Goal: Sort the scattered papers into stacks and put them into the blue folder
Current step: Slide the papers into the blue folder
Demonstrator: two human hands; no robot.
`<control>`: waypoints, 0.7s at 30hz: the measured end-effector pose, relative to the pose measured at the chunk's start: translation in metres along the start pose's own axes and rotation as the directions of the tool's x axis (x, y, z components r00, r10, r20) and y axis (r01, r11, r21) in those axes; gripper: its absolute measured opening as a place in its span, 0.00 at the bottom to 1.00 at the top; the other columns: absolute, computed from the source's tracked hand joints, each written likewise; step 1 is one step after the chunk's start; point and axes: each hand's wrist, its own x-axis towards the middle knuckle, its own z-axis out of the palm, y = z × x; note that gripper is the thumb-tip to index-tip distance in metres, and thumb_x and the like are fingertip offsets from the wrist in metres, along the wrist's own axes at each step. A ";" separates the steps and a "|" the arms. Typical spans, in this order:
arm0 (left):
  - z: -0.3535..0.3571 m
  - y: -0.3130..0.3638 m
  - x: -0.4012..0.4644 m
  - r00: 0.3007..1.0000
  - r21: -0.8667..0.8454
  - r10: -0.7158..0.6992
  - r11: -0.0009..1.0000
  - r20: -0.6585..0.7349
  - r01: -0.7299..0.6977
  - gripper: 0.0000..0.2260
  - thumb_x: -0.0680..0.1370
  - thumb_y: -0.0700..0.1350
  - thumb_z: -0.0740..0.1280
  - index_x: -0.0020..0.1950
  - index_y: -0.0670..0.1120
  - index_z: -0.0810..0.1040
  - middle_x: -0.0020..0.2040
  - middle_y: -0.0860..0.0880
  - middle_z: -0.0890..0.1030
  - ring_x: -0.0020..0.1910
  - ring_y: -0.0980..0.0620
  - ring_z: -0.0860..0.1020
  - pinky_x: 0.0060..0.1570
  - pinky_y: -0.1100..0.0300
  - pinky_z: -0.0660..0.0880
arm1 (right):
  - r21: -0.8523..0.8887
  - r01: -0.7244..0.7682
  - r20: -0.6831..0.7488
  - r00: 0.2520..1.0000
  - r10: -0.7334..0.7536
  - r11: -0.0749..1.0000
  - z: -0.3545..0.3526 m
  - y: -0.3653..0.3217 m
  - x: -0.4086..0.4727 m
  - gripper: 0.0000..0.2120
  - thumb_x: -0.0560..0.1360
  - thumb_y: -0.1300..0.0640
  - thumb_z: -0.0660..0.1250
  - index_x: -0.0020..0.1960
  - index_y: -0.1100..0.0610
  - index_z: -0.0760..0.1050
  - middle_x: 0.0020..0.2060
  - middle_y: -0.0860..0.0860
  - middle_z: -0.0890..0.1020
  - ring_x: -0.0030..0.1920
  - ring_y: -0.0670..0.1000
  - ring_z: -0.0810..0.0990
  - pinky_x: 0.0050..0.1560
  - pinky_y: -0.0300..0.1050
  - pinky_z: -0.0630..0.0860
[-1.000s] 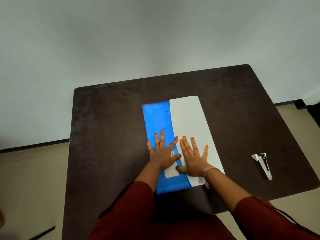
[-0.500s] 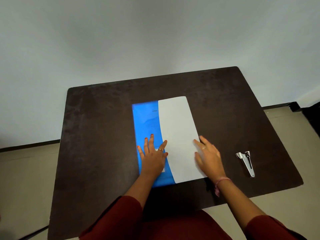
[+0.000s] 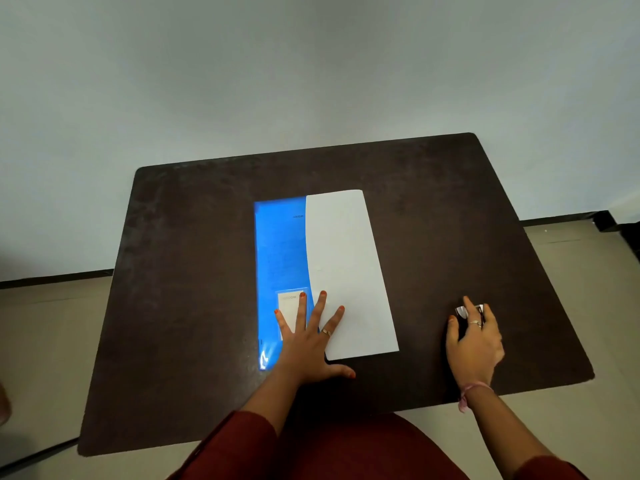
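The folder [image 3: 278, 258] is lying flat near the middle of the table [image 3: 194, 306], its long side running away from the person. The paper [image 3: 349, 271] is lying just right of the folder, overlapping the folder's right edge and covering that side of it. The left hand [image 3: 306, 344] is pressing down flat with fingers spread and straight, its fingertips resting across the folder's near end, on a white label [image 3: 288, 308] there, and on the paper's left edge. Well to the right of the folder, the right hand [image 3: 472, 344] is lying over a metal stapler [image 3: 462, 310], fingers curling onto it; whether it is actually gripping it cannot be told.
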 end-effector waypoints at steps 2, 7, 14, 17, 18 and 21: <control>0.002 0.001 0.002 1.000 0.003 -0.021 1.000 -0.010 0.021 0.47 0.66 0.79 0.52 0.73 0.63 0.28 0.72 0.54 0.22 0.71 0.42 0.24 0.50 0.35 0.16 | 0.001 0.019 0.001 1.000 -0.019 1.000 0.001 0.003 0.003 0.19 0.78 0.58 0.63 0.69 0.52 0.71 0.70 0.59 0.68 0.69 0.61 0.66 0.65 0.64 0.64; 0.003 0.001 0.006 0.999 0.002 -0.039 0.999 -0.026 0.039 0.44 0.67 0.79 0.50 0.74 0.64 0.31 0.73 0.55 0.24 0.72 0.43 0.25 0.50 0.36 0.15 | 0.033 0.047 -0.009 0.999 -0.047 0.998 0.000 0.008 0.011 0.17 0.79 0.60 0.63 0.66 0.54 0.75 0.67 0.60 0.70 0.65 0.62 0.69 0.62 0.63 0.67; -0.012 -0.012 0.025 0.997 0.008 -0.065 0.998 -0.032 0.065 0.44 0.62 0.81 0.40 0.73 0.65 0.31 0.75 0.53 0.28 0.74 0.43 0.28 0.59 0.29 0.26 | 0.167 0.144 0.023 0.988 -0.150 0.975 0.011 -0.024 0.031 0.16 0.79 0.61 0.62 0.67 0.55 0.74 0.67 0.59 0.70 0.65 0.59 0.68 0.64 0.57 0.70; -0.023 -0.019 0.034 0.998 0.027 -0.066 0.997 -0.023 0.066 0.45 0.62 0.80 0.42 0.74 0.63 0.33 0.76 0.53 0.29 0.75 0.43 0.30 0.62 0.26 0.32 | 0.205 0.183 0.047 0.979 -0.197 0.961 0.021 -0.050 0.041 0.17 0.80 0.60 0.61 0.68 0.54 0.73 0.67 0.58 0.70 0.65 0.59 0.68 0.66 0.55 0.69; -0.026 -0.020 0.038 0.998 0.032 -0.068 0.997 -0.014 0.069 0.44 0.65 0.78 0.46 0.75 0.63 0.33 0.76 0.52 0.29 0.75 0.43 0.30 0.62 0.25 0.33 | 0.219 0.188 0.061 0.977 -0.205 0.958 0.025 -0.060 0.045 0.17 0.80 0.59 0.61 0.68 0.54 0.73 0.67 0.58 0.70 0.65 0.58 0.68 0.66 0.53 0.69; -0.034 -0.022 0.046 0.997 0.015 -0.074 0.997 -0.005 0.074 0.43 0.71 0.74 0.56 0.76 0.62 0.35 0.76 0.53 0.30 0.75 0.43 0.30 0.63 0.25 0.34 | 0.236 0.192 0.097 0.971 -0.219 0.953 0.035 -0.090 0.057 0.17 0.81 0.59 0.60 0.69 0.54 0.72 0.66 0.57 0.69 0.65 0.56 0.67 0.67 0.50 0.68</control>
